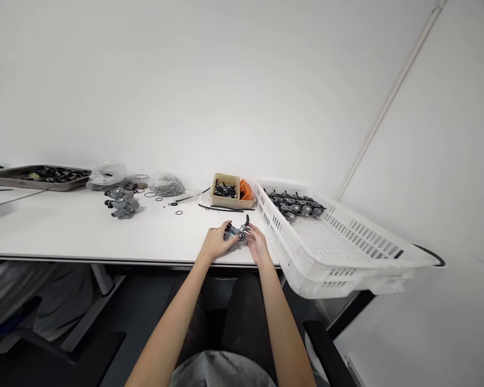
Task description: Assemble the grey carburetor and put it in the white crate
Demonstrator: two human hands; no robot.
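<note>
Part: grey metal part (236,235) is sitting between the two hands, over the front edge of the white table (165,236) – whether it is touching the top, can't tell.
Left hand (216,241): clamping the part's left side, thumb lying across the near face.
Right hand (258,243): holding the right side with its fingers, just beside the black elbow tube (247,220) that is sticking up.
Hands: both closing on the same part, not touching each other as far as is showing.
Crate: white crate (294,258) is standing right of the hands, holding rows of similar parts (294,204).
Bins: cream bin (237,187) with small black pieces and orange basket (246,189) are sitting beyond the part.
Left side: loose metal parts (123,205), black rings (179,212) and clear bags (167,184) are lying about.
Markings: part surfaces are showing too small to read.
</note>
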